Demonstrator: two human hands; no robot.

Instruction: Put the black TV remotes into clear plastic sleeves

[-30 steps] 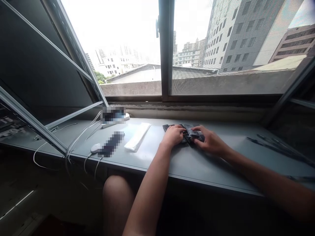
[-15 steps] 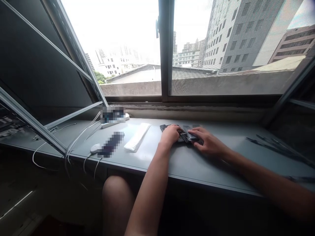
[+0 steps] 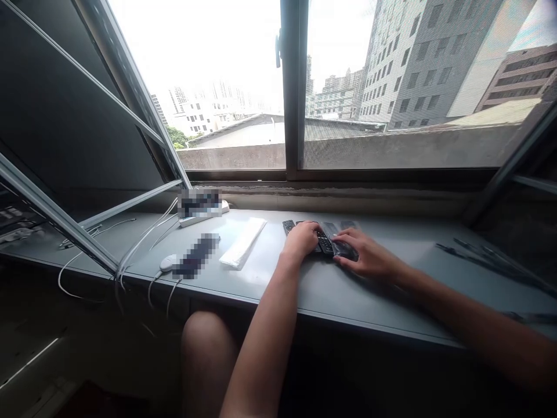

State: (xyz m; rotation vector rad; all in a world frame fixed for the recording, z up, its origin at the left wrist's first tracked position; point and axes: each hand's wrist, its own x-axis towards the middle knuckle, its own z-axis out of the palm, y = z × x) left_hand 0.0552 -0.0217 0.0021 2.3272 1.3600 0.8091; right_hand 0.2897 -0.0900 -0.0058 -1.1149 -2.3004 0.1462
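A black remote control (image 3: 325,241) with small buttons lies on the grey ledge (image 3: 331,290) under the window. Its far end pokes out to the left, and its near end sits in a clear plastic sleeve (image 3: 343,248). My left hand (image 3: 301,240) is curled over the remote's middle, fingers closed on it. Lying low on the ledge, my right hand (image 3: 369,256) has its fingers pressed on the sleeved end. More clear plastic (image 3: 342,225) lies flat just behind the hands.
A white folded sheet (image 3: 242,242) lies left of the hands, then a blurred dark object (image 3: 196,255), a white puck with cables (image 3: 167,263) and a white box (image 3: 200,208) by the sill. Thin dark strips (image 3: 487,258) lie at the right. My knee (image 3: 204,348) is below the ledge.
The remote and sleeve have come down from a raised, tilted hold to lie flat on the ledge. The remote has slid left, and both hands have lowered with it.
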